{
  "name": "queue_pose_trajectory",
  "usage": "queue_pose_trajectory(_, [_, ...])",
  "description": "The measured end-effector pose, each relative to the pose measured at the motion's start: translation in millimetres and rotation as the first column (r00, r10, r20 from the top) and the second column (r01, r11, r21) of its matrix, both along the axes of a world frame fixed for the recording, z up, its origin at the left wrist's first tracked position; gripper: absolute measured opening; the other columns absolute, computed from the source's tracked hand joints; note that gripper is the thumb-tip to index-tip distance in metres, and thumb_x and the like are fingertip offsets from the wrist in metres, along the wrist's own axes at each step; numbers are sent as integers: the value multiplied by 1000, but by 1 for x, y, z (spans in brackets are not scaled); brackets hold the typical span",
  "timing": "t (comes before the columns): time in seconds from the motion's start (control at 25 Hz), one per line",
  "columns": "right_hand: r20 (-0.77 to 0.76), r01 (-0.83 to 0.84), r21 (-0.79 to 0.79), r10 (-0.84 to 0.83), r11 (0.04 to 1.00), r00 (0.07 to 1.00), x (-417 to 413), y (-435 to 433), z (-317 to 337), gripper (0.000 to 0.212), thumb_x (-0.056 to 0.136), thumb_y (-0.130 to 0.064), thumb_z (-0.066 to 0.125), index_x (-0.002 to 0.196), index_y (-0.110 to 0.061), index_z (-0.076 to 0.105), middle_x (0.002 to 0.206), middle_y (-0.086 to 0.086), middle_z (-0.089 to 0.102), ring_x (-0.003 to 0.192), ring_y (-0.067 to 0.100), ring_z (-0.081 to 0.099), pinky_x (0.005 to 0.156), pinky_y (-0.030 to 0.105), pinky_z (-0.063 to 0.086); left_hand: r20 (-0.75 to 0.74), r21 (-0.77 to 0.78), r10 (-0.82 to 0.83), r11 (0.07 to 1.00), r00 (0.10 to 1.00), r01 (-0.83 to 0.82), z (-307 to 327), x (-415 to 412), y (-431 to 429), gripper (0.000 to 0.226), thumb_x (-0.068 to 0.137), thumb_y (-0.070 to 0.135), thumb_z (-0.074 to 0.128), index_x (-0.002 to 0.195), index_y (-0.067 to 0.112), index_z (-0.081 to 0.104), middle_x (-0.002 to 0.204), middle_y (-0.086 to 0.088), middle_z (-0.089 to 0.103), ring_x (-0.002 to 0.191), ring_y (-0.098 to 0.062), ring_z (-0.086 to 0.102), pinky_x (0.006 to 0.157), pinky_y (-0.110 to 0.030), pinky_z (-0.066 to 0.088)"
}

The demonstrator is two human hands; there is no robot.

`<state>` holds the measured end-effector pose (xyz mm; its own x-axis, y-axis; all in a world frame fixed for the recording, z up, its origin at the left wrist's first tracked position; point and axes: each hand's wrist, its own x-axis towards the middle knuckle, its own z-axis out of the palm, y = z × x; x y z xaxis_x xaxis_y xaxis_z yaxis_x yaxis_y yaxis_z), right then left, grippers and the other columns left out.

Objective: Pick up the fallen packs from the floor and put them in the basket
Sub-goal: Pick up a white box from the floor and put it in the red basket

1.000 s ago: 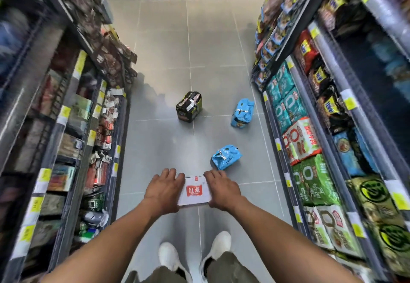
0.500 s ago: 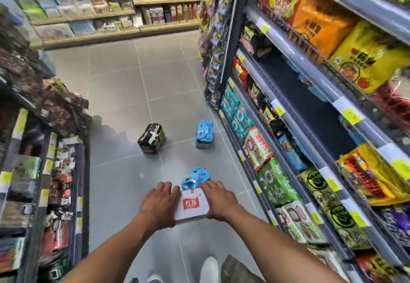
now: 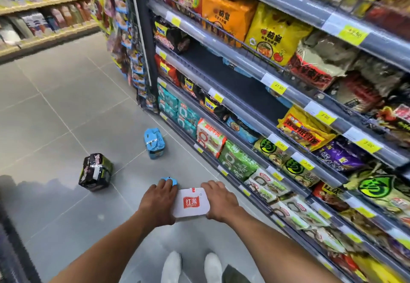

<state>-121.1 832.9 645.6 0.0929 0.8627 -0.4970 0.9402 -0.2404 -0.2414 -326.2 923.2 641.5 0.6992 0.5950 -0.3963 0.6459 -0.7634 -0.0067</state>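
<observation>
The left hand (image 3: pixel 158 202) and right hand (image 3: pixel 219 202) grasp a white box (image 3: pixel 192 204) between them, one at each short side, with fingers curled over its far edge and its red label facing up. They hold it out in front of the body, above the floor (image 3: pixel 66 116). Three fallen packs lie on the grey tiles. A black pack (image 3: pixel 95 171) sits out to the left, well apart from the shelving (image 3: pixel 244 96). A blue pack (image 3: pixel 154 142) stands on end near the foot of that shelving. A second blue pack (image 3: pixel 169 180) shows only as a sliver past the left hand's fingers, the rest hidden. Two white shoes (image 3: pixel 172 267) stand at the bottom edge of the view, below the box.
</observation>
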Motion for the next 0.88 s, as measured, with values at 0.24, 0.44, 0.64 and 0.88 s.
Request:
queue_pose_trajectory(0.24, [23, 282, 23, -282, 959, 959, -1, -30, 12, 84, 71, -28, 84, 141, -26, 38, 138, -2, 45, 131, 23, 38, 87, 42, 50, 12, -8, -278, 961, 960, 278, 6, 37, 29, 96, 68, 71, 66, 144, 21, 35, 138, -7, 42, 121, -26, 42, 101, -39, 42])
queue_pose_trajectory(0.44, [26, 510, 29, -510, 860, 860, 20, -85, 17, 90, 72, -28, 85, 146, -25, 35, 139, -2, 44, 132, 23, 37, 91, 42, 51, 34, 5, -498, 867, 866, 499, 15, 93, 10, 91, 67, 66, 70, 140, 20, 40, 133, -7, 45, 121, -26, 43, 99, -40, 43])
queue_pose_trajectory(0.64, [29, 688, 14, -688, 726, 725, 35, -166, 14, 95, 72, -33, 86, 149, -27, 30, 143, -3, 42, 136, 22, 36, 96, 45, 52, 26, -15, -684, 729, 729, 684, 23, 154, -48, 90, 68, 63, 70, 140, 19, 37, 135, -7, 41, 125, -27, 39, 102, -41, 39])
queue_pose_trajectory(0.88, [35, 834, 21, -834, 551, 550, 41, -293, 9, 94, 74, -37, 85, 149, -27, 29, 144, -4, 41, 138, 22, 35, 96, 43, 52, 22, -24, -831, 556, 557, 831, 26, 213, -159, 89, 67, 60, 72, 140, 22, 39, 134, -5, 42, 126, -26, 39, 101, -43, 37])
